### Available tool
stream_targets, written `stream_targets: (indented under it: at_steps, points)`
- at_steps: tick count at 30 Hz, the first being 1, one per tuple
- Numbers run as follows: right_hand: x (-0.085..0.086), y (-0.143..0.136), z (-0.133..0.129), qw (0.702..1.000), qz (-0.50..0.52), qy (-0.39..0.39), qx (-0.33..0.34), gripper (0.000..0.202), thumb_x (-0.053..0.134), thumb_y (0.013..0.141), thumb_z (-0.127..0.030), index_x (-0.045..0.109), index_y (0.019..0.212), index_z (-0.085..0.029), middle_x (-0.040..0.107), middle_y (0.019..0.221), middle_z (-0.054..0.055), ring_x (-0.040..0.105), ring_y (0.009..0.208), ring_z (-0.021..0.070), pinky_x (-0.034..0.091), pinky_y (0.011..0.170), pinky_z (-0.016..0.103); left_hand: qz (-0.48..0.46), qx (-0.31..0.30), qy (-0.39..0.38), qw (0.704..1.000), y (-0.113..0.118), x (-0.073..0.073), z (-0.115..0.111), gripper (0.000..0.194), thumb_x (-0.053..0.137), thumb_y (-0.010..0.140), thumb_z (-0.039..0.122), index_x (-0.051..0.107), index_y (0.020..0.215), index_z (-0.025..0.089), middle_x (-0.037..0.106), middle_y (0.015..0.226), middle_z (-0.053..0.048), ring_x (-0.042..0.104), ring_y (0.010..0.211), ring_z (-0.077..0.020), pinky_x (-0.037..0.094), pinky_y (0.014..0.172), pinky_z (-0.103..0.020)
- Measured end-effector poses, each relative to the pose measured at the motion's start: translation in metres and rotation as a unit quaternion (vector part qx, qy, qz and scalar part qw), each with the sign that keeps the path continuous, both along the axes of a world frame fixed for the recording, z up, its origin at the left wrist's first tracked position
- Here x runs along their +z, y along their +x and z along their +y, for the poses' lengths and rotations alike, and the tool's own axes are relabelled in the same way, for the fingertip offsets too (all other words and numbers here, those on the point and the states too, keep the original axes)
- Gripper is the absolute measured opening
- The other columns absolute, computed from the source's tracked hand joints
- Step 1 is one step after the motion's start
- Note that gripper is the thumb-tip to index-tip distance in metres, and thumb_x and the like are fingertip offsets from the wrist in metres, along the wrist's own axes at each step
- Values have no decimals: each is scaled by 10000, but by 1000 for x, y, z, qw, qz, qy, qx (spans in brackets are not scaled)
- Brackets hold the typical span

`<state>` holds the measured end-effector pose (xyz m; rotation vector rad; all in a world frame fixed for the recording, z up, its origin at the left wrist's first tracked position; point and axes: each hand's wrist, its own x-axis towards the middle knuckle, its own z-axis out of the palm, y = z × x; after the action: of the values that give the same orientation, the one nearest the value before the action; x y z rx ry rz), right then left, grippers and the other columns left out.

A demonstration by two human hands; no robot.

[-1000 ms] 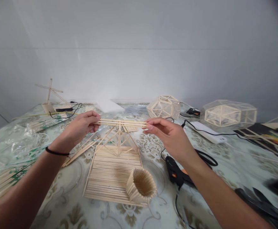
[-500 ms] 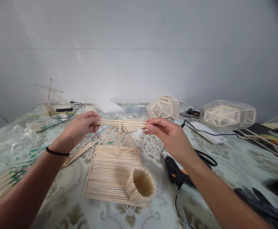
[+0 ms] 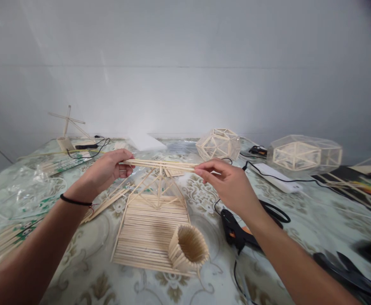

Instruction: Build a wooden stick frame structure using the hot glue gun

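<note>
Several thin wooden sticks [image 3: 172, 163] lie side by side, level, across the top of a stick frame [image 3: 159, 188]. My left hand [image 3: 112, 167] pinches their left ends. At the right ends, my right hand [image 3: 226, 176] holds them between thumb and fingers. The frame rises from the far end of a flat base [image 3: 143, 237] made of sticks laid in rows. A round cup [image 3: 188, 248] of upright sticks stands on the near right corner of that base. Whether the sticks are fixed to the frame I cannot tell.
A black glue gun [image 3: 236, 228] lies beside my right forearm. Dark-handled cutters [image 3: 347, 267] are at the lower right. Polyhedral stick models [image 3: 218, 144] and a white power strip [image 3: 276, 177] sit farther back. Packaged sticks [image 3: 12, 239] and clear plastic [image 3: 42, 186] lie left.
My right fingers have shifted slightly at the stick ends and drawn closer together. The left hand's grip has moved a little left; the base and cup stay in place.
</note>
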<state>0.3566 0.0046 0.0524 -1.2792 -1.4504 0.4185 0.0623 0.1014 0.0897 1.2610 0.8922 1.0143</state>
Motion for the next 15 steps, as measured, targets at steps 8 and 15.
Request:
stream_targets:
  at_steps: [8,15]
  points:
    - [-2,-2,-3,996,7,-77,40,373,811,833,-585,783,841,-213,771,744,49,729,680,211,607,697,359,31,-24,31,999,-2,2,-4,434,807,807,553,730,834,127,728,777,-94,623,566,-148,454,509,-248]
    - [-9,-16,-4,991,-26,-106,72,196,741,872,-422,760,862,-227,815,809,52,782,728,227,629,723,356,128,-69,164,976,-2,-6,-3,296,860,821,417,828,937,146,763,814,-82,680,739,-173,488,647,-262]
